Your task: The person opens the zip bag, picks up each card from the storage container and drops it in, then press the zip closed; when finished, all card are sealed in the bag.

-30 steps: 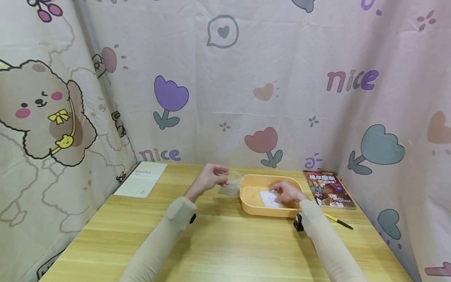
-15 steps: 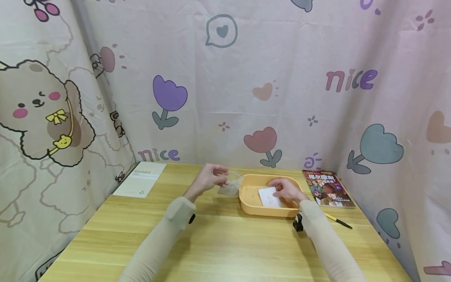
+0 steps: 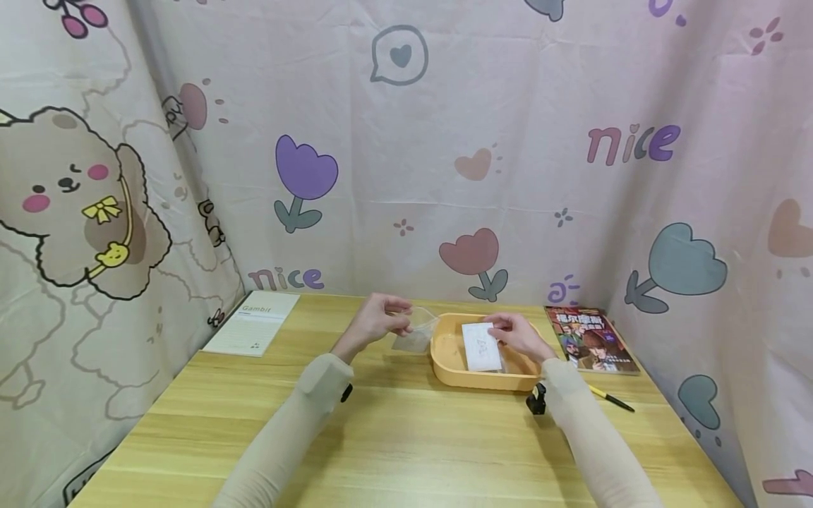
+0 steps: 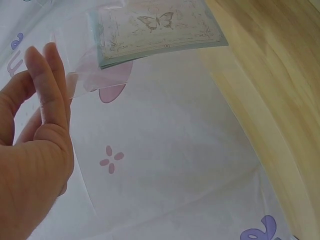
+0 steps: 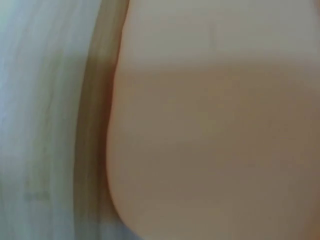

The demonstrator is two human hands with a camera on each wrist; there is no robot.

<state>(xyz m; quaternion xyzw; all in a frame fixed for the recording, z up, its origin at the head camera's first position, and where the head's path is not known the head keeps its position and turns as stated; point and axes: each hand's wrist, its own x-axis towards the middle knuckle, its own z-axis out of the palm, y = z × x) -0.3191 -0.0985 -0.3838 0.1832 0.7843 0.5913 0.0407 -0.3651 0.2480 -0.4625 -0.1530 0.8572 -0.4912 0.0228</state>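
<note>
My left hand (image 3: 375, 326) pinches a clear plastic bag (image 3: 414, 340) by its upper edge, left of the orange tray (image 3: 485, 381). In the left wrist view, cards with a butterfly print (image 4: 160, 30) show inside the clear plastic, beyond the fingers of my left hand (image 4: 45, 135). Over the tray, my right hand (image 3: 519, 334) holds a white card (image 3: 480, 347) with handwriting by its upper right side. Something pale sticks out at the card's lower right, too small to tell. The right wrist view has only the blurred tray (image 5: 215, 150) and tabletop.
A notebook (image 3: 254, 326) marked Gambit lies at the far left of the wooden table (image 3: 406, 444). Right of the tray is a colourful magazine (image 3: 593, 342), with a yellow and black pen (image 3: 612, 398) in front of it. Printed cloth (image 3: 381, 141) hangs behind the table.
My right hand has lifted the white card, raising and turning it so that more of its face shows. My left hand and the plastic bag have stayed almost still.
</note>
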